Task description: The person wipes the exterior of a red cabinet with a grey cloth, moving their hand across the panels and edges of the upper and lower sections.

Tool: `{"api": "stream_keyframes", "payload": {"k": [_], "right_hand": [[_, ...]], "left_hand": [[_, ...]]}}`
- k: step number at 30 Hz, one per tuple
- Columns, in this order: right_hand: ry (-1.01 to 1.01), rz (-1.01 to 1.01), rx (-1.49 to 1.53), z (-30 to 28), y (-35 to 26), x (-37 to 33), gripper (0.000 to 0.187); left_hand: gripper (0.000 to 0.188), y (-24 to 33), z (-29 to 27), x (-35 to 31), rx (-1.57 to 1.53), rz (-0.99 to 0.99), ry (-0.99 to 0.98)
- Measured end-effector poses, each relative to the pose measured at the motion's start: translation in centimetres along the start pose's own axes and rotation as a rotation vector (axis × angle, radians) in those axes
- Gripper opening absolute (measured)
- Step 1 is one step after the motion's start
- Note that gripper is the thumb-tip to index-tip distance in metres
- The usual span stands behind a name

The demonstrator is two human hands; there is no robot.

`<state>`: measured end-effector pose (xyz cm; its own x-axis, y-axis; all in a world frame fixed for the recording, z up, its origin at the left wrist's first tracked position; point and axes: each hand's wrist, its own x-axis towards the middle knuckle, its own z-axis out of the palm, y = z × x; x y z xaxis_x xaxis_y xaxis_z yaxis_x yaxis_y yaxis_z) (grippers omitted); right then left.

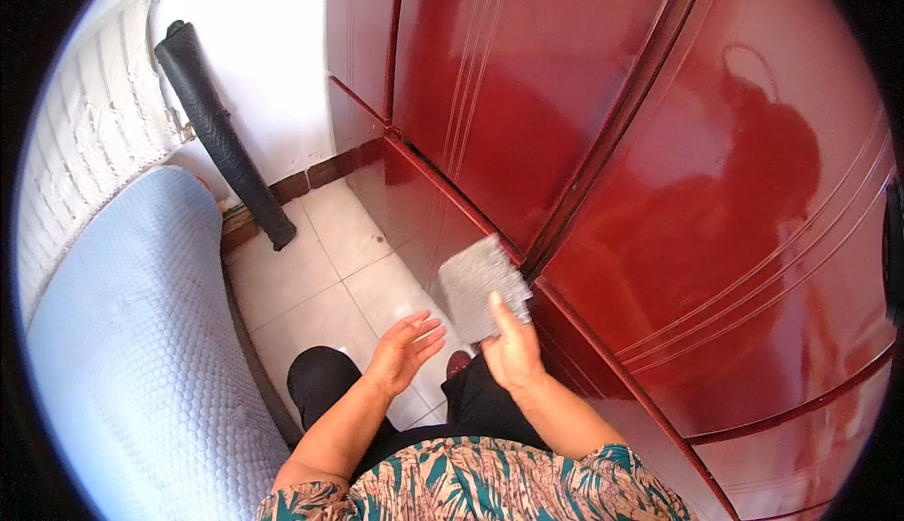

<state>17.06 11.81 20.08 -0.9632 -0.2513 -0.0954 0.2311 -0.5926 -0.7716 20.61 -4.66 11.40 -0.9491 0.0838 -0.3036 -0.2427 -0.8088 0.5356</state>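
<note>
The right hand (pixel 513 351) pinches the lower edge of a grey cloth (pixel 482 285), held up against the red wardrobe (pixel 659 191). It looks light, soft and floppy, best gripped by an edge. The left hand (pixel 403 351) hovers open just beside the cloth, empty.

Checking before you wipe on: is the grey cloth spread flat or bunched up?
Spread flat: the grey cloth shows as one open sheet against the wardrobe, held by the right hand.

Left hand (pixel 403 351) open, right hand (pixel 511 350) gripping.
</note>
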Motion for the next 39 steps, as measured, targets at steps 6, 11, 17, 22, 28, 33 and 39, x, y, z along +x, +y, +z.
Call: {"api": "stream_keyframes", "payload": {"k": [6,11,17,22,28,33,39], "right_hand": [[0.111,-1.547,-1.095,9.1,-14.7,1.8,0.051],[0.289,-1.911,-1.991,14.8,-22.2,4.7,0.057],[0.013,-1.339,-2.801,8.7,-15.3,8.1,0.057],[-0.625,-1.085,-2.758,1.3,-10.2,7.9,0.059],[-0.292,-1.581,-2.560,9.8,-17.5,9.3,0.052],[0.337,-1.927,-2.442,19.3,-26.8,7.8,0.053],[0.308,-1.821,-2.512,18.0,-24.9,9.8,0.055]], "left_hand": [[0.045,-1.5,-6.4,1.5,0.233,-0.006,0.358],[0.041,-2.7,-5.1,1.7,0.260,-0.113,0.140],[0.039,-2.2,-4.2,1.5,0.351,-0.085,0.149],[0.035,-2.7,-4.2,1.4,0.359,-0.075,0.134],[0.033,-2.1,-5.1,0.9,0.386,-0.082,0.153],[0.033,-2.3,-4.7,0.7,0.402,-0.072,0.127],[0.033,-2.5,-4.5,1.1,0.424,-0.077,0.132]]}}
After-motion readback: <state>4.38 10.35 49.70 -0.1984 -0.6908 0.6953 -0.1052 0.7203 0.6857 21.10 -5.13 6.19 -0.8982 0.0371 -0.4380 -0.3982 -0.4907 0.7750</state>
